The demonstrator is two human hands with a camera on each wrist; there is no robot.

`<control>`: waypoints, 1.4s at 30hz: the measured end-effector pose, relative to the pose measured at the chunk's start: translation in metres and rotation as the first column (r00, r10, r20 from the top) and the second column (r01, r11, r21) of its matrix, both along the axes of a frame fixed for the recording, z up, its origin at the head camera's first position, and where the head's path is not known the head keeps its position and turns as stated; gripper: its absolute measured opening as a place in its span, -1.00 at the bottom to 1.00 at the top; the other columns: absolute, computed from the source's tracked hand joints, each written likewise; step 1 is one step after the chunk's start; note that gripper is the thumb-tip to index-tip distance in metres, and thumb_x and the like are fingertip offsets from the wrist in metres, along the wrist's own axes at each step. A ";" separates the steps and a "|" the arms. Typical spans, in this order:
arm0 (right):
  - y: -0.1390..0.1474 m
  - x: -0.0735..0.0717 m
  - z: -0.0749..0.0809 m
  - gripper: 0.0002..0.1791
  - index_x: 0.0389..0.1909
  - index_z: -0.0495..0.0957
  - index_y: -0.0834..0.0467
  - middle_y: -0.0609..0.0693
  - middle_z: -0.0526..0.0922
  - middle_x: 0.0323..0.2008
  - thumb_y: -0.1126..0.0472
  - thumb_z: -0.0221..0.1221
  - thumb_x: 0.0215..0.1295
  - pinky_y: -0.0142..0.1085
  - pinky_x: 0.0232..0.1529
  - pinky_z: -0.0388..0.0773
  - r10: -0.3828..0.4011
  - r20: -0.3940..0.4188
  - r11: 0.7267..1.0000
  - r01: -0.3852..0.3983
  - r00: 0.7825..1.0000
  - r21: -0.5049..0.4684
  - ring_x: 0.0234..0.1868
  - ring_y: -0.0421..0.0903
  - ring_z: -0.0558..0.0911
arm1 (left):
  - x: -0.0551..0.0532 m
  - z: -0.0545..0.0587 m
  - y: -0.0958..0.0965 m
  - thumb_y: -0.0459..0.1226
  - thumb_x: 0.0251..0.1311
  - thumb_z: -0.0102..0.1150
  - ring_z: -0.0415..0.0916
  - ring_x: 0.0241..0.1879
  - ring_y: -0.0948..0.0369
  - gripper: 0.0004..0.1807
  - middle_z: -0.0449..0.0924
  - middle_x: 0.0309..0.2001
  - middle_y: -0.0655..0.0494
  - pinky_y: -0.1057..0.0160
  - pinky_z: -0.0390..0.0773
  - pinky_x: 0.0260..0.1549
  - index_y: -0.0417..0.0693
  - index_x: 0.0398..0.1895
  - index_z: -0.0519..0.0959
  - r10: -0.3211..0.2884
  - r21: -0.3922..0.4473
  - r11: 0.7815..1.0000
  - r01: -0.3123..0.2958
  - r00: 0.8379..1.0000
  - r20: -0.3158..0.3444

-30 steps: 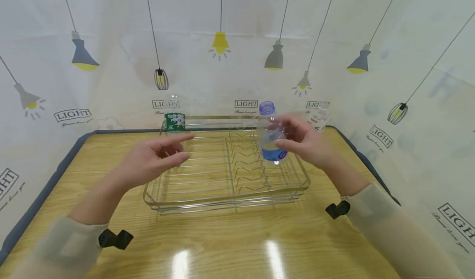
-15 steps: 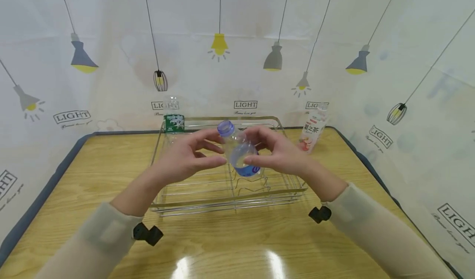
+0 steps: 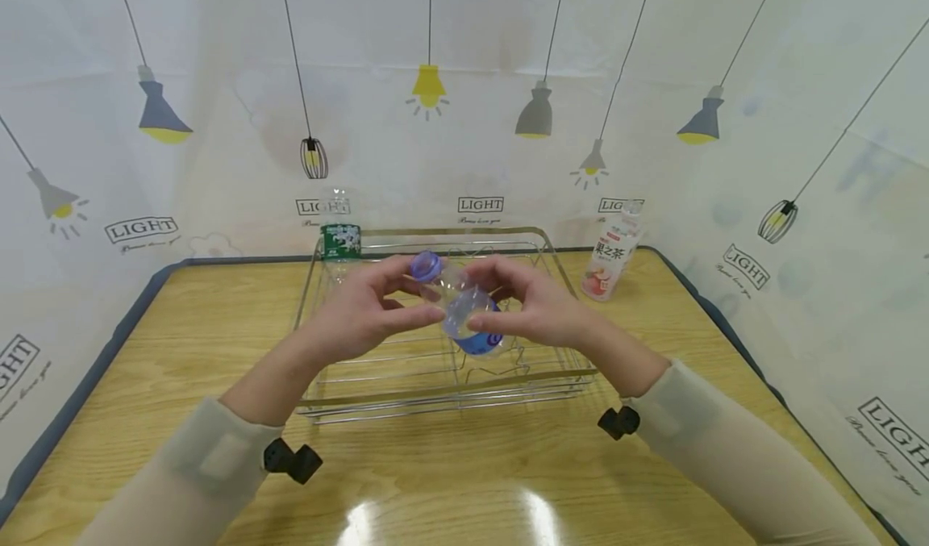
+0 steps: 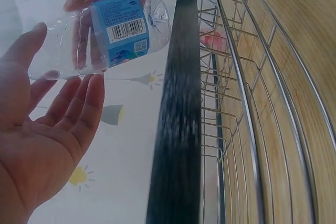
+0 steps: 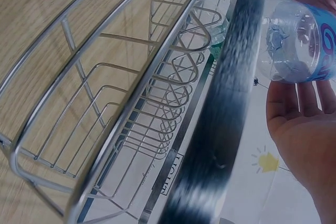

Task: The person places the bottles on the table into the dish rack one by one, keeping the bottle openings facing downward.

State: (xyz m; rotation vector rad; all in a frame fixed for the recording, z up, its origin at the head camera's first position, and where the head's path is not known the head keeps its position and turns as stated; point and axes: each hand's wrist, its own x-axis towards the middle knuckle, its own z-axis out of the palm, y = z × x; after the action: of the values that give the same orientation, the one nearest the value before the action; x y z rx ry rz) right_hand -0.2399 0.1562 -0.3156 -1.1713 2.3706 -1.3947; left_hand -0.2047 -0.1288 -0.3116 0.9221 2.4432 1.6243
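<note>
A clear plastic bottle (image 3: 475, 332) with a blue label and a purple top is held tilted above the wire rack, its top leaning left. My right hand (image 3: 533, 308) grips the lower part, thumb in front and fingers behind. From the left, my left hand (image 3: 363, 308) has thumb and index finger curled about the bottle's upper end. The left wrist view shows the label's barcode on the bottle (image 4: 123, 30), with the left hand (image 4: 47, 129) at its narrow end. The bottle's base (image 5: 278, 45) and part of the right hand (image 5: 310, 145) appear in the right wrist view.
A metal wire dish rack (image 3: 450, 401) stands on the wooden table (image 3: 435, 481). Behind its left side is a clear bottle with a green label (image 3: 341, 241). A pink-and-white labelled bottle (image 3: 610, 264) stands tilted at the back right. A lamp-patterned cloth (image 3: 479, 143) surrounds the table.
My right hand has brought the bottle leftward and lower, tilting it. My left hand has moved right to meet it at its upper end.
</note>
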 end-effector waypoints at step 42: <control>0.020 -0.002 -0.007 -0.23 0.60 0.36 0.18 0.18 0.61 0.30 0.28 0.43 0.43 -0.20 0.23 0.70 0.029 0.106 0.997 -0.021 0.994 -0.070 0.20 0.04 0.69 | 0.002 -0.013 -0.029 -0.46 0.51 0.30 0.75 0.24 0.10 -0.43 0.60 0.34 -0.18 0.13 0.75 0.17 -0.13 0.53 0.48 -0.003 0.270 0.962 -0.028 0.993 0.116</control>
State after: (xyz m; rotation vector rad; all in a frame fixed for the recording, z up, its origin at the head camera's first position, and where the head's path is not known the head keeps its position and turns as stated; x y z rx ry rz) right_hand -0.2423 0.1758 -0.3227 -1.1093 2.2447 -1.5030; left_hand -0.2028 -0.1581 -0.3251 0.8159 2.1923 1.9932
